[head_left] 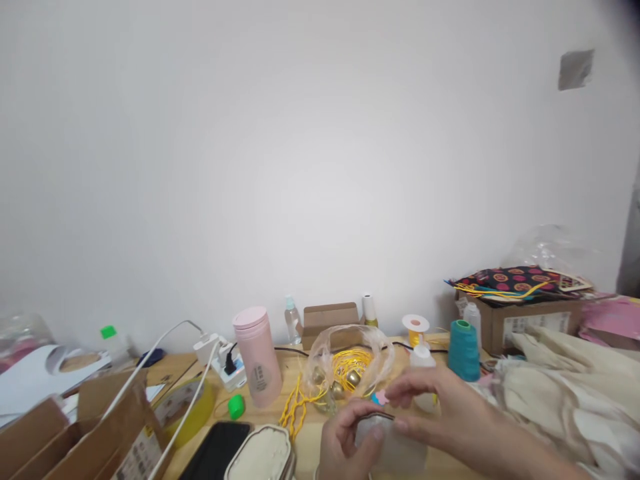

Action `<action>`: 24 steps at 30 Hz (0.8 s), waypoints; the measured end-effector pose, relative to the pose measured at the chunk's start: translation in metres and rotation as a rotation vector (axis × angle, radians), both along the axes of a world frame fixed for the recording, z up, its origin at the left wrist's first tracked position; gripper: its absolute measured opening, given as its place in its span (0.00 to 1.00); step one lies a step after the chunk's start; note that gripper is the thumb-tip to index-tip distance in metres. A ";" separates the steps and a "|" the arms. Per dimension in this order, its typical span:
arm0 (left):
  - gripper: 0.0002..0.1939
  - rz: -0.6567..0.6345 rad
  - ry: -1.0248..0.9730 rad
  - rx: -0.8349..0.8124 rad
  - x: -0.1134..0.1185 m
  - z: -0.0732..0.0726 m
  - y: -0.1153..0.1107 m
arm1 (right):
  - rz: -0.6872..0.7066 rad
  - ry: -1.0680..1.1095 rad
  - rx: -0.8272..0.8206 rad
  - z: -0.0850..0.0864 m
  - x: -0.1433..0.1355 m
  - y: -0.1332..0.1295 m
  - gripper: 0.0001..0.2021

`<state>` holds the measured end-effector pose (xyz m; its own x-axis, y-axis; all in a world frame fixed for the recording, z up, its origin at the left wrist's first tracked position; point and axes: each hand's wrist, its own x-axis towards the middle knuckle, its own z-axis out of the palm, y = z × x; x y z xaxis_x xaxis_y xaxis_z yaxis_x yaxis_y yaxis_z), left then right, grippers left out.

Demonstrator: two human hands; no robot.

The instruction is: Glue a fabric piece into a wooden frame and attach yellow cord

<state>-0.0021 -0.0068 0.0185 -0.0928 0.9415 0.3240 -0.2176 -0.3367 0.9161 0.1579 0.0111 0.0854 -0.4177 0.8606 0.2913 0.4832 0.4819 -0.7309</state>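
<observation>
My left hand (347,443) is closed on a small pale piece with a dark upper edge (379,416); its kind is unclear, and my fingers and thumb hide part of it. Over its right end hovers my right hand (433,403), with a gap between thumb and fingertips. The thumb tip is close to the dark edge, and I cannot tell whether it touches. Just behind my fingertips shows a small pink and blue thing (380,398). A pale, blurred surface (403,453) lies below my right hand. Left of my left hand rests a stack of cream, dark-edged fabric pieces (260,457).
Behind my hands are a plastic bag of yellow cord (353,367) and a white squeeze bottle (421,355). A teal thread cone (464,350) and cream fabric (555,393) lie right. Leftward are a pink tumbler (257,357), phone (217,452), tape roll (187,413) and cardboard box (100,440).
</observation>
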 end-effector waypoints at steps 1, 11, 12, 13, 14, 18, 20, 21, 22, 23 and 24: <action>0.10 -0.006 0.009 0.007 0.001 -0.001 0.000 | -0.023 0.045 -0.014 -0.008 -0.002 -0.003 0.11; 0.07 0.041 0.130 0.040 0.005 -0.014 0.005 | -0.026 0.402 -0.169 -0.039 -0.016 0.001 0.05; 0.06 0.053 0.152 0.059 0.005 -0.014 0.005 | 0.002 0.464 -0.237 -0.043 -0.015 0.002 0.06; 0.06 0.064 0.172 0.074 0.006 -0.014 0.005 | 0.028 0.519 -0.315 -0.047 -0.015 0.003 0.08; 0.06 0.074 0.187 0.084 0.006 -0.014 0.005 | 0.048 0.565 -0.388 -0.049 -0.014 0.004 0.09; 0.07 0.074 0.193 0.061 0.007 -0.013 0.004 | 0.064 0.665 -0.539 -0.053 -0.012 0.006 0.13; 0.07 0.052 0.173 0.029 0.008 -0.012 0.003 | 0.069 0.669 -0.553 -0.051 -0.010 0.007 0.14; 0.08 0.036 0.161 0.016 0.008 -0.011 0.003 | 0.072 0.660 -0.552 -0.049 -0.010 0.006 0.16; 0.08 0.022 0.150 0.006 0.008 -0.011 0.002 | 0.073 0.643 -0.537 -0.048 -0.010 0.006 0.17; 0.08 0.011 0.138 -0.003 0.008 -0.010 0.002 | 0.069 0.621 -0.510 -0.047 -0.011 0.005 0.18; 0.08 0.006 0.128 -0.014 0.008 -0.010 0.002 | 0.057 0.597 -0.478 -0.047 -0.012 0.003 0.18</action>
